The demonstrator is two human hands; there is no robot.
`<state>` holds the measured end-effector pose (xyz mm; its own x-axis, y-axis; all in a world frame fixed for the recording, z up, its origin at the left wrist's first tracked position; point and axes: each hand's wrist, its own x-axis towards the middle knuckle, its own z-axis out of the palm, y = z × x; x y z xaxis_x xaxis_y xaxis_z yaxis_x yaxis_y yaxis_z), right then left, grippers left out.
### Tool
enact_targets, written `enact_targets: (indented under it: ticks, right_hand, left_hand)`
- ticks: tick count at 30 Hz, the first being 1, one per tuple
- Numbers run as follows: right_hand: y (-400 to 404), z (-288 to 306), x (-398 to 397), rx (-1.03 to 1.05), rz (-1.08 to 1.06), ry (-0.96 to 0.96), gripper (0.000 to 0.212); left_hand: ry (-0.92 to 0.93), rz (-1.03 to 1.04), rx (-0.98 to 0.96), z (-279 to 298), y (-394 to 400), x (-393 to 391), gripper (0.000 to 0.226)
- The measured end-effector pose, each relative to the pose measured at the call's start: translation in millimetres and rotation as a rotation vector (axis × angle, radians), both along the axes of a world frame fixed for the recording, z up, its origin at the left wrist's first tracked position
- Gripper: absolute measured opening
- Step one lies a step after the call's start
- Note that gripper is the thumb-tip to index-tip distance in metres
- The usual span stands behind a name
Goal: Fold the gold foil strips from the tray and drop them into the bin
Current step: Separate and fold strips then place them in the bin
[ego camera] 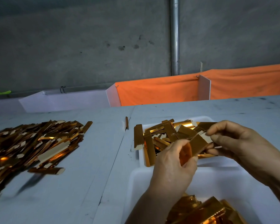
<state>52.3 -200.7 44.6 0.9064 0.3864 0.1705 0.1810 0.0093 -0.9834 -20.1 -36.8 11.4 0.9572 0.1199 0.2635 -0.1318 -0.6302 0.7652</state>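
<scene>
Head view: strip held between both hands

The left hand (pixel 171 164) grips one end of a gold strip (pixel 196 143); the right hand (pixel 231 139) pinches its other end. Beyond the grip lies the tray (pixel 217 160), below it the bin (pixel 141 188).

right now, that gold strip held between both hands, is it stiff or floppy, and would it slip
The gold strip probably has some stiffness: it spans between the left hand and right hand without sagging. It likely creases readily, since it bends at the left fingers. Its shiny face may be slippery, though a light pinch seems to hold it.
</scene>
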Motion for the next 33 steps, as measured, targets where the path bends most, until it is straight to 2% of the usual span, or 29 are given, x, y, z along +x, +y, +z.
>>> enact_targets:
  ticks: [4,7,12,17,20,23,27,30,33]
  right_hand:
    - [-4,0,2,0.018,0.012,0.036,0.026]
    - [-4,0,1,0.023,0.048,0.038,0.009]
    - [-5,0,1,-0.011,0.119,-0.027,0.024]
    - [-10,2,1,-0.081,0.153,-0.102,0.023]
    - [-14,6,-1,-0.088,0.236,-0.076,0.029]
    - [-14,8,-3,-0.075,0.238,-0.083,0.025]
    - [-10,9,-5,-0.065,0.174,-0.153,0.013]
    - [-7,10,-8,-0.131,0.196,-0.195,0.003]
    - [-7,8,-8,-0.223,0.191,-0.245,0.015]
  left_hand:
    - [-0.001,-0.034,-0.058,3,-1,-2,0.045]
    - [0.013,-0.039,-0.088,2,2,-2,0.041]
    - [0.060,-0.050,-0.144,3,5,-1,0.042]
    - [0.070,-0.081,-0.180,2,7,-1,0.041]
    - [0.056,-0.113,-0.229,2,8,-1,0.038]
    - [0.057,-0.146,-0.271,2,10,-1,0.039]
    - [0.060,-0.156,-0.246,1,11,-1,0.041]
    - [0.058,-0.155,-0.192,-1,10,-1,0.041]
    - [0.055,-0.162,-0.151,-2,9,-1,0.044]
